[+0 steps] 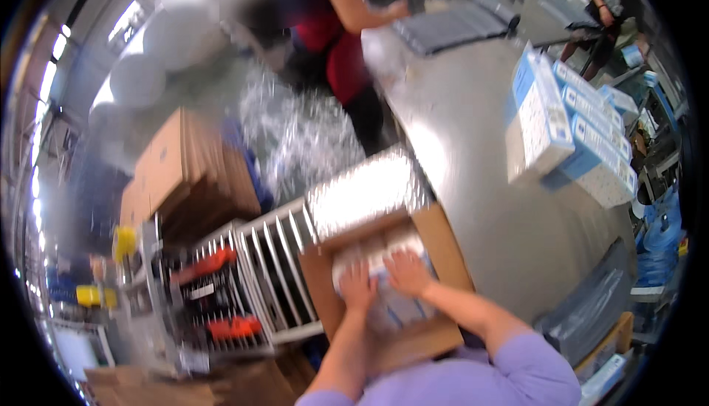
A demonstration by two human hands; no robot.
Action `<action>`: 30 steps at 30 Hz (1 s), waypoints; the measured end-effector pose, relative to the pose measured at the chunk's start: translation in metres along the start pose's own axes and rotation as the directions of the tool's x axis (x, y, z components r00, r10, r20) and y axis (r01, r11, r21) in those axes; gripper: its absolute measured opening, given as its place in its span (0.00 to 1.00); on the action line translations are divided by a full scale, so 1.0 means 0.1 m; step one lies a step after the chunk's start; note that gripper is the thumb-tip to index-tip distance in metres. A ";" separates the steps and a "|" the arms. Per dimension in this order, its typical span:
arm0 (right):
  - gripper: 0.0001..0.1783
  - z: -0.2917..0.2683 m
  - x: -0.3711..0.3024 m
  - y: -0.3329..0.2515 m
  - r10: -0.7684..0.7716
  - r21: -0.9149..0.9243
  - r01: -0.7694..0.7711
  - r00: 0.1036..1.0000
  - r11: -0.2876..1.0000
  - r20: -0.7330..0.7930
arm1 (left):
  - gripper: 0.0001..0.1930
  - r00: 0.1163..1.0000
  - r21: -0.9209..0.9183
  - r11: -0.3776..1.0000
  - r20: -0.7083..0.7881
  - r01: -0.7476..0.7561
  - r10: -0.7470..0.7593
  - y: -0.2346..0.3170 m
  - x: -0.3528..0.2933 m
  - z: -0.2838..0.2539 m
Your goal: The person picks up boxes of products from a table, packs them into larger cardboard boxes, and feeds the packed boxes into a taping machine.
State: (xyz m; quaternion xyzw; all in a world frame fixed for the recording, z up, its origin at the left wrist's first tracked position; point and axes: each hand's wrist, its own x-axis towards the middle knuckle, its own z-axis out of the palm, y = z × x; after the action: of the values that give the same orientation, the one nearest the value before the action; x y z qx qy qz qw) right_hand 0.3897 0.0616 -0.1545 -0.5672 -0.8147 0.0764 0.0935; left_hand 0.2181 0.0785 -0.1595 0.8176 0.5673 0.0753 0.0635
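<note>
In front of me stands an open cardboard box with its walls raised. White packs with some blue on them fill its inside; blur hides their detail. My left hand rests flat on the packs with its fingers stretched out. Close beside it, my right hand also lies on top, fingers spread and pointing away from me. Neither hand grips anything. A shiny silver bubble-textured sheet lies just beyond the far wall of the box.
Left of the box runs a roller conveyor with red-and-black parts. Folded cardboard stands behind it. On the metal table, white-and-blue cartons stand at right. Grey bags lie nearer. Another person works across, a hand near grey packaging.
</note>
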 end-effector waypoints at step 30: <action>0.18 -0.44 -5.80 -0.89 0.526 0.256 -0.585 -0.808 -0.769 -0.266 | 0.36 0.548 -0.227 0.916 0.744 -0.331 0.382 0.32 -0.85 1.29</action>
State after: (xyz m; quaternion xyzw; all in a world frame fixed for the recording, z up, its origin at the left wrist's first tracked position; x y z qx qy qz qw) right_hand 0.5161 -0.5122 -0.1298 -0.9521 0.2980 -0.0565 0.0401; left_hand 0.2431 -0.0142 -0.2839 0.8644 0.3037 -0.2553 0.3088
